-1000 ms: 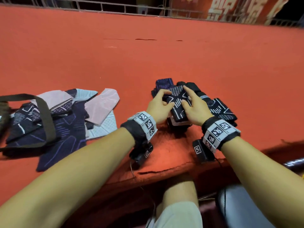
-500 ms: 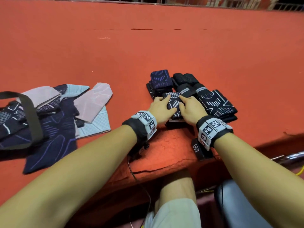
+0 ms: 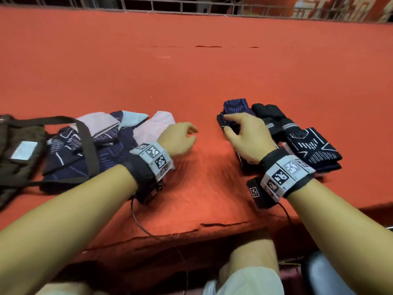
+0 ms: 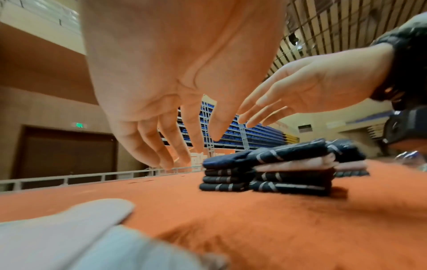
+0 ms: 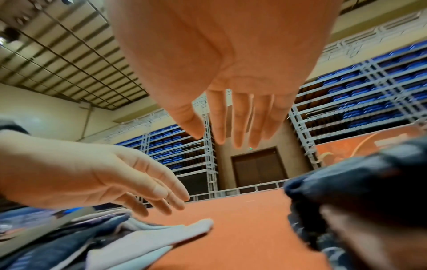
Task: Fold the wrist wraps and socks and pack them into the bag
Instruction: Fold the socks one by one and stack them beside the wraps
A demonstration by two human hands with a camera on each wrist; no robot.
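A stack of folded dark socks and wrist wraps [image 3: 312,145] lies at the right on the red surface; the left wrist view shows its layers [image 4: 277,175]. My right hand [image 3: 229,126] hovers just above the stack's left part, fingers straight, holding nothing [image 5: 226,135]. Between the two piles, my left hand [image 3: 189,135] hangs over the bare carpet with relaxed, empty fingers [image 4: 184,146]. Unfolded navy, pink and pale blue socks [image 3: 70,150] lie at the left, a pink sock [image 3: 155,126] nearest that hand. A dark brown bag [image 3: 19,158] sits far left, its strap [image 3: 87,143] across the pile.
The red carpeted platform [image 3: 191,71] stretches far back to a metal railing [image 3: 180,5]. Its torn front edge [image 3: 191,228] runs just above my knees [image 3: 253,265]. A cable [image 3: 136,218] hangs from the left wrist. A dark seat [image 3: 331,273] is at the lower right.
Both hands have let go of the folded patterned piece on the stack. The left hand has moved left toward the unfolded pile; the right has lifted above the stack.
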